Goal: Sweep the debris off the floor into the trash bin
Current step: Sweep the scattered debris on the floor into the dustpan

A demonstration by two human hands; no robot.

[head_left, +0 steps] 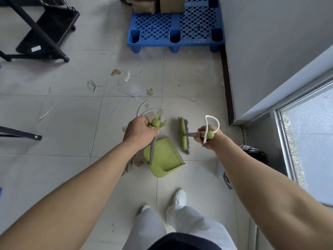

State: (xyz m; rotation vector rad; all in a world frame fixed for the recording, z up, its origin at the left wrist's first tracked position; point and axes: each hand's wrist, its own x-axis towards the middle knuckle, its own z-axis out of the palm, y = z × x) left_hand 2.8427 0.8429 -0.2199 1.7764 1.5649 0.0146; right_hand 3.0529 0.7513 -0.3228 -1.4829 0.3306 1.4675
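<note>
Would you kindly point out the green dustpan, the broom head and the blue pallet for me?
green dustpan [164, 156]: head view, on the flat tray surface.
broom head [183, 136]: head view, on the middle of the green bar.
blue pallet [175, 24]: head view, on the lattice top.

Open tile floor to your left and ahead of the dustpan, only thin scattered debris on it. Right side is boxed in: wall with dark baseboard, window frame, black trash bin under your right forearm. Blue pallet blocks straight ahead by the wall. Black stand far left. Broom head sits just right of the dustpan.
</note>
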